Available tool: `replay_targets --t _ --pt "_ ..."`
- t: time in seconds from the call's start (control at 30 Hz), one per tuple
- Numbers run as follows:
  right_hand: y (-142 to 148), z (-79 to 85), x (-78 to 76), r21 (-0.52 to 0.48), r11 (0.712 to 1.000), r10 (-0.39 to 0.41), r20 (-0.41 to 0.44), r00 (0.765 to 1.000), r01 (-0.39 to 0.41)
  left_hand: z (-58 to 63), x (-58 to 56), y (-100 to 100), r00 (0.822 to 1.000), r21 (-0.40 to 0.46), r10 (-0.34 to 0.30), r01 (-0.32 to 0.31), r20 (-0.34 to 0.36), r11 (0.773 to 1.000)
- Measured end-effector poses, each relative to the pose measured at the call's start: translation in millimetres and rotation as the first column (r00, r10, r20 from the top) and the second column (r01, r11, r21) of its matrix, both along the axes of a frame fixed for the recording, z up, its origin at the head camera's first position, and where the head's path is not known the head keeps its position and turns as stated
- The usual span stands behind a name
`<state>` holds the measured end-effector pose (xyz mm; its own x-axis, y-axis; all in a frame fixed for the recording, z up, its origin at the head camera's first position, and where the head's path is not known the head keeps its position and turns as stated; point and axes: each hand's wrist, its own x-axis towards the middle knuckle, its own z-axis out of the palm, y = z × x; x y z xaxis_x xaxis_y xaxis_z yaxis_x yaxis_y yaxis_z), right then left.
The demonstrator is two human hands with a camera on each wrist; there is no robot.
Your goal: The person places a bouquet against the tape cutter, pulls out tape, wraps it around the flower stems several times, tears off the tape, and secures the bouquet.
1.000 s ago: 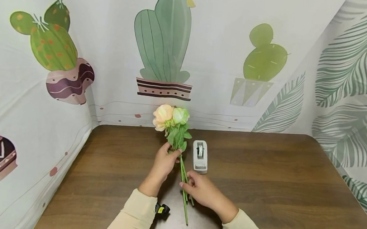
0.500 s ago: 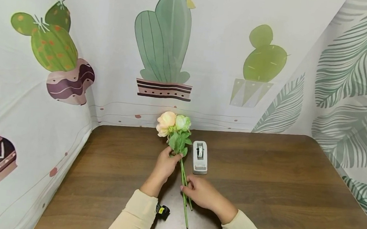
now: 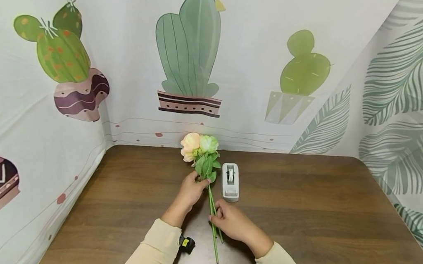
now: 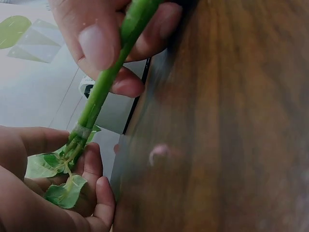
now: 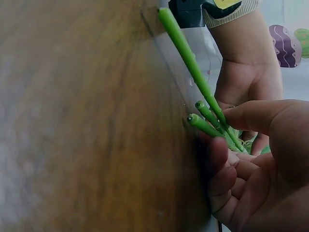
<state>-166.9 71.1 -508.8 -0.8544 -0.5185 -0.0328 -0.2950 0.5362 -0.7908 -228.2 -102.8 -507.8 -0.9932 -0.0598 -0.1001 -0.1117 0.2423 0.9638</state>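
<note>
A small bunch of flowers, with a peach bloom (image 3: 191,143) and a pale green bloom (image 3: 209,144), lies tilted above the table, its blooms toward the back. My left hand (image 3: 190,191) grips the bunch just under the green leaves (image 3: 205,164). Lower down, my right hand (image 3: 233,221) pinches the green stems (image 3: 215,246) between thumb and fingers. In the right wrist view three stem ends stick out past that hand, one longer than the others. A shiny clear band (image 4: 82,131) circles the stems beside my left fingers in the left wrist view.
A white tape dispenser (image 3: 230,183) with a roll in it stands just right of the bunch. The brown wooden table (image 3: 321,207) ends at the back against a white cloth (image 3: 253,69) printed with cacti. Black cameras (image 3: 187,244) hang at both wrists.
The bunch and my left hand have shifted slightly toward the front and right, so the blooms sit lower in the head view. The right hand stays on the stems, slightly lower.
</note>
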Motion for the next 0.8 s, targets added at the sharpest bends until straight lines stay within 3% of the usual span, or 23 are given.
replay_targets --t 0.47,0.8 --pt "2.1 -2.2 -2.7 0.025 1.0 0.01 -0.008 1.0 -0.01 -1.4 1.7 -2.8 0.996 -0.029 -0.068 0.069 0.058 0.997" --pt "2.0 -3.5 -3.4 0.01 1.0 0.004 0.012 1.0 -0.004 0.5 3.7 -3.6 0.996 -0.038 -0.073 0.076 0.058 0.996"
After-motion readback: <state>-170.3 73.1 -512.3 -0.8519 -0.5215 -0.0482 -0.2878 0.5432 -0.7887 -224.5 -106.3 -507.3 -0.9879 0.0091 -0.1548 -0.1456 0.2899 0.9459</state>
